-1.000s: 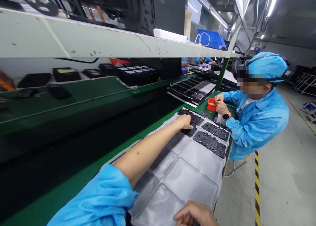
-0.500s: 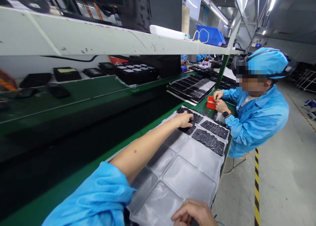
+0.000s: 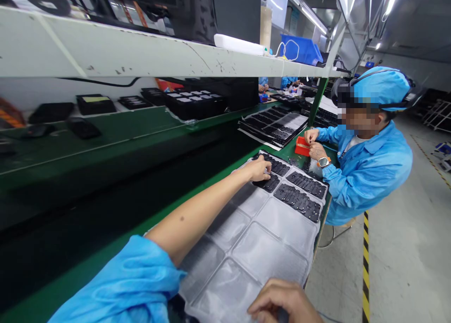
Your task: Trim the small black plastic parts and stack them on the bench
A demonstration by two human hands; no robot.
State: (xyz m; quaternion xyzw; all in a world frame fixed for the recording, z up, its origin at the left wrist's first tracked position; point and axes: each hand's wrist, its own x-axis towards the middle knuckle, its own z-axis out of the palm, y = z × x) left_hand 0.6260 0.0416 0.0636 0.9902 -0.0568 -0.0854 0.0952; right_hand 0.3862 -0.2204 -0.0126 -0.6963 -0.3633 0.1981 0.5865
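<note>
A translucent plastic tray (image 3: 271, 253) with several compartments lies along the bench. Its far compartments hold rows of small flat black parts (image 3: 298, 201). My left hand (image 3: 260, 169) reaches across to the far left compartments, fingers bent and spread, their tips at the black parts there; I see no part lifted. At the near edge of the tray my right hand (image 3: 285, 298) is curled closed. A dark thing shows beneath its fingers, mostly hidden, and a thin cable (image 3: 327, 317) runs beside it.
A co-worker in blue (image 3: 369, 168) sits at the right, hands by a red box (image 3: 302, 146). Stacked trays (image 3: 275, 124) lie beyond mine. A white shelf beam (image 3: 158, 55) crosses above the bench, with a green post (image 3: 318, 99) at its far end.
My left hand has drawn slightly back and to the left over the black parts, its fingers more bent. My right hand has shifted slightly up and to the right.
</note>
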